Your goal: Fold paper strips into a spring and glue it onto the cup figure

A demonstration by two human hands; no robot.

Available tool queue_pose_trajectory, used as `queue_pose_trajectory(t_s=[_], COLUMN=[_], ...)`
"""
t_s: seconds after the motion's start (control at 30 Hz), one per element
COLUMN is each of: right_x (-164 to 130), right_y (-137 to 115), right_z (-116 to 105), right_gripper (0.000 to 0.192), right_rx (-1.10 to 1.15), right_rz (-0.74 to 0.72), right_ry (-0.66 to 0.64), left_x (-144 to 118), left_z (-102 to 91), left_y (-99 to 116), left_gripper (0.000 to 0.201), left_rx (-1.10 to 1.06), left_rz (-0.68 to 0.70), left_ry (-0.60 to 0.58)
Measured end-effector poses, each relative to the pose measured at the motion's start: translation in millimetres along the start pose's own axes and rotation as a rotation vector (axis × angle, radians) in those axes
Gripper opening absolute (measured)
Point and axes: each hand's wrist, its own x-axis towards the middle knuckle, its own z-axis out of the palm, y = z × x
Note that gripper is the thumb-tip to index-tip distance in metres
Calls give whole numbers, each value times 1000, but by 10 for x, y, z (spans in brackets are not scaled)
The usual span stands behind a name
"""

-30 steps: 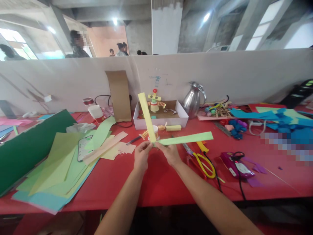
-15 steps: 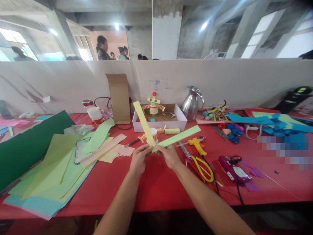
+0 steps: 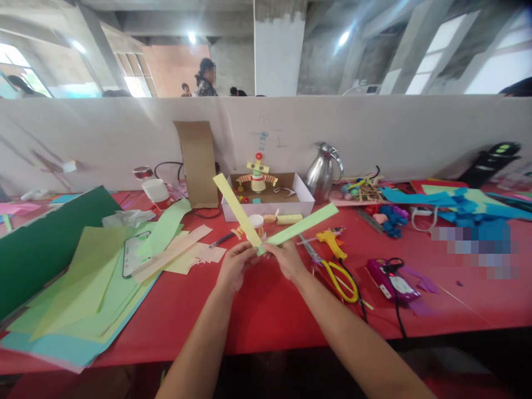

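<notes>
My left hand (image 3: 233, 267) pinches the lower end of a yellow paper strip (image 3: 235, 208) that rises up and to the left. My right hand (image 3: 286, 259) pinches the near end of a light green paper strip (image 3: 301, 225) that slants up to the right. The two strips meet at my fingertips above the red table (image 3: 257, 310), forming a V. Just behind the strips stands a small white cup figure (image 3: 257, 224) with folded orange paper arms.
A white cardboard box (image 3: 266, 208) with a paper figure sits behind, by a steel jug (image 3: 320, 174) and a brown carton (image 3: 197, 163). Yellow scissors (image 3: 338, 274) and a glue gun (image 3: 330, 244) lie right; green paper sheets (image 3: 95, 282) and a phone (image 3: 132, 255) lie left. People stand beyond the partition.
The green strip has swung upward from near level to a steep slant, and the yellow strip has tilted further left. Both hands have stayed pinched at the joint.
</notes>
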Motion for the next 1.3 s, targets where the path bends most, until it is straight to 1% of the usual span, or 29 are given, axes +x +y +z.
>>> queue_pose_trajectory(t_s=[0.13, 0.27, 0.33, 0.47, 0.57, 0.7, 0.83, 0.93, 1.07, 1.13, 1.2, 1.3], right_x=[-8, -11, -6, 6, 4, -15, -48, -61, -40, -20, -6, -22], right_y=[-17, -22, -24, -43, -70, -112, -152, -155, -119, -103, -100, -121], right_z=[-2, 19, 22, 8, -2, -12, -22, -36, -65, -79, -87, -71], right_gripper=[15, 15, 15, 17, 19, 21, 21, 26, 30, 32, 36, 43], right_rx=[-32, 6, 38, 104, 126, 133, 125, 88, 79, 97, 120, 108], right_rz=[0, 24, 53, 130, 154, 154, 199, 219, 199, 187, 171, 105], right_ry=[-20, -32, -35, -14, -18, -75, -147, -171, -171, -176, -193, -277], left_x=[-5, 11, 18, 20, 13, -14, -44, -55, -55, -45, -30, -9], left_z=[11, 18, 20, 15, -4, -25, -16, 0, 18, 23, 26, 34], left_y=[10, -1, -8, -22, -20, 22, 55, 42, 7, 0, 1, 10], left_gripper=[29, 29, 27, 28, 28, 25, 21, 21, 22, 22, 22, 34], left_rx=[26, 16, 3, -5, -9, 35, 42, 56, 123, 75, -39, -201], left_rz=[7, 59, 67, 66, 80, 65, 94, 101, 138, 153, 161, 169], left_ry=[-3, 54, 63, 42, 16, -53, -111, -102, -77, -86, -70, -28])
